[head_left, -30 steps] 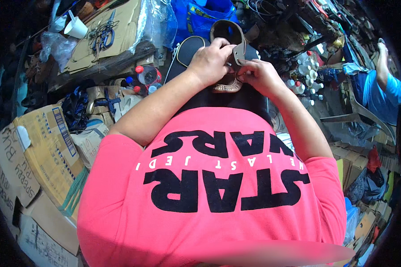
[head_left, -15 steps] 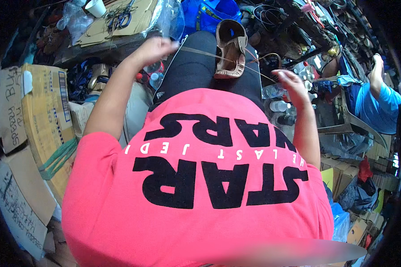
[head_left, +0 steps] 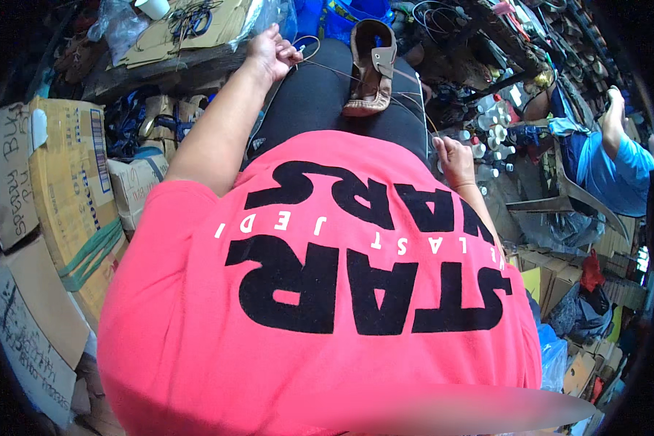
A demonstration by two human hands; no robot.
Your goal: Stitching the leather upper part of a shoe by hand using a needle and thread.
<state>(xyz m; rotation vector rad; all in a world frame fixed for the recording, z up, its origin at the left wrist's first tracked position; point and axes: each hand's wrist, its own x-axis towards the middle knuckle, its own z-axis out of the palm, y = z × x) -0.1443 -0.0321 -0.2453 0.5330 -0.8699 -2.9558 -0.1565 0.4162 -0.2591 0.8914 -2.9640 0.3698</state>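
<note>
A brown leather shoe [head_left: 382,62] without laces rests on my black-trousered lap, its opening toward the far side and a lighter sole edge nearest me. Brown thread [head_left: 332,69] runs from it out to both sides. To the left, my left hand [head_left: 271,55] is raised beyond my knee, its fingers curled closed on the thread, which makes a small loop beside them. My right hand [head_left: 455,160], lower and to the right by my hip, pinches the other end of the thread between thumb and fingers.
A low bench with flattened cardboard [head_left: 189,36], dark scissors and a white cup [head_left: 152,8] is at the far left. Cardboard boxes [head_left: 76,167] stand at my left. Several plastic bottles [head_left: 490,138] lie at the right, near another person's blue clothing [head_left: 618,174].
The left hand has moved up and slightly right; the right hand has come down and inward. The shoe has turned slightly and shifted away from me.
</note>
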